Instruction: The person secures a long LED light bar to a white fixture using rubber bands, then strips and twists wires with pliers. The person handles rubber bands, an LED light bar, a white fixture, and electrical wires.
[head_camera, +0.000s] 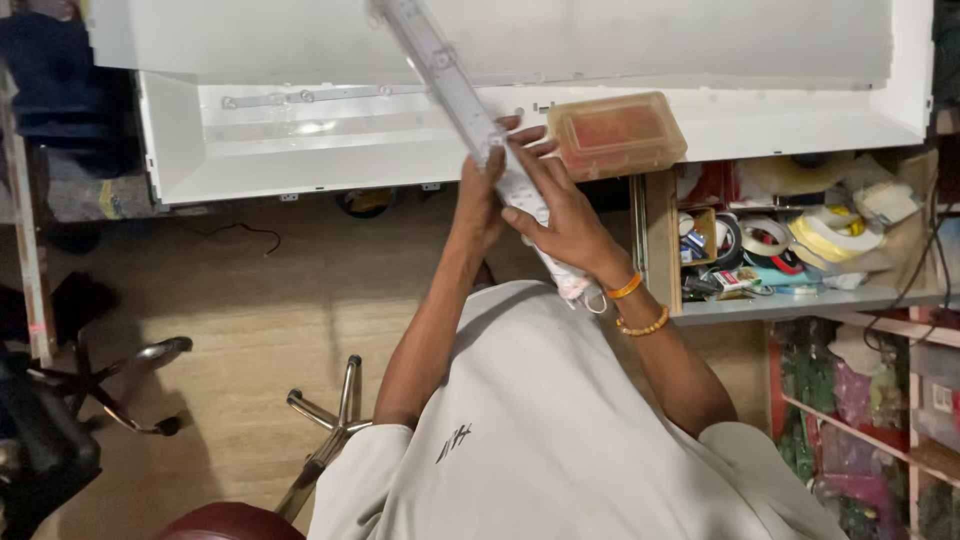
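We pinch the long white LED strip (455, 95) in both hands: left hand (480, 195) wrapped shut, right hand (560, 215) fingers pressing flat; keep it pointed at eleven o'clock, unbent.

— What am I holding up here?
— A long white LED strip (455, 95), narrow, studded with small lenses. I've got it tilted, its top end over the white panel's back edge, its bottom end near my chest.
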